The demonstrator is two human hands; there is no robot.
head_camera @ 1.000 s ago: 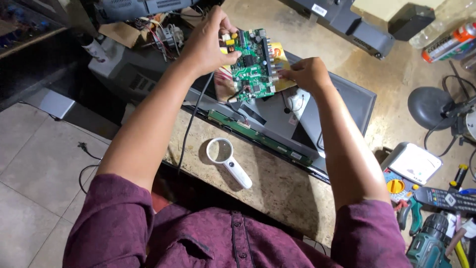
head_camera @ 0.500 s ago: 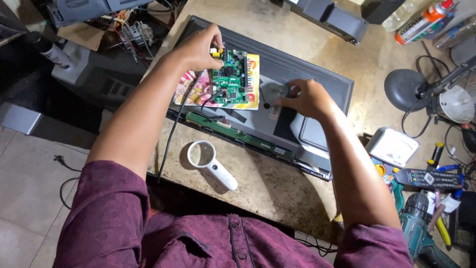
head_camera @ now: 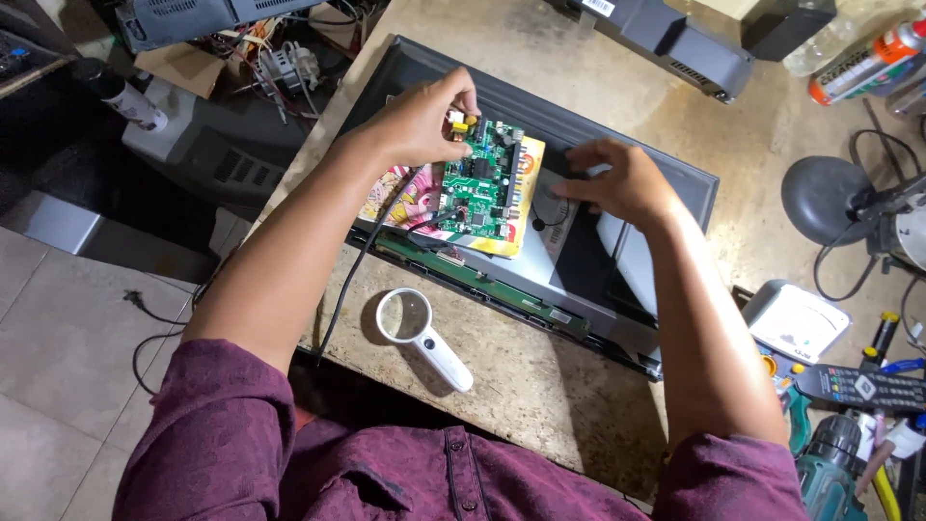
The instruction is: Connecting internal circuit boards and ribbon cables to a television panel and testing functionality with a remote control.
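Circuit board (head_camera: pixel 485 183): light, stiff, fragile; hold by edges only.
Left hand (head_camera: pixel 417 121) pinches board's top-left corner; right hand (head_camera: pixel 617 181), right of board, rests flat, holding nothing.

Bare bench (head_camera: pixel 540 386) lies open in front of the flat panel (head_camera: pixel 617 154) except for the magnifying glass (head_camera: pixel 424 333), while the right edge is crowded by a remote (head_camera: pixel 863 388), a drill (head_camera: pixel 830 473) and a lamp base (head_camera: pixel 820 198), and a black unit (head_camera: pixel 675 39) blocks the far side.
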